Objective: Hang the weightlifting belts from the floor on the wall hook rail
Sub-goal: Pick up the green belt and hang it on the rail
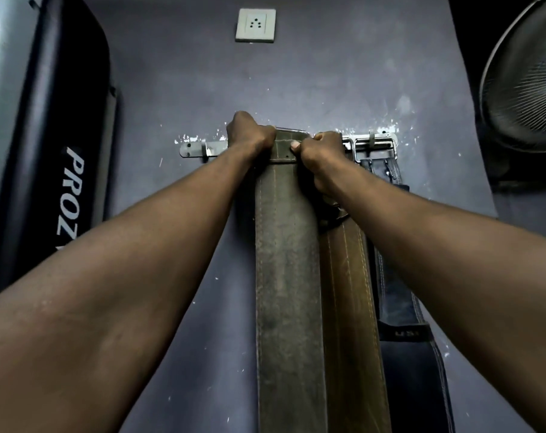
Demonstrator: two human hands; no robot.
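Observation:
A worn olive-green leather belt (285, 260) hangs down the grey wall from its buckle end at the metal hook rail (192, 149). My left hand (249, 135) grips the top left of that belt at the rail. My right hand (320, 154) grips its top right edge, thumb on the leather. Right of it hangs a brown belt (348, 276), its top hidden behind my right wrist. A black belt (396, 295) hangs furthest right from a steel buckle (374, 148) on the rail. Whether the green belt's buckle sits on a hook is hidden by my hands.
A black and silver padded bag (46, 135) with white lettering hangs at the left. A wall socket (255, 25) sits above the rail. A fan with a wire guard (528, 79) stands at the right. One bare hook (206, 150) shows on the rail's left end.

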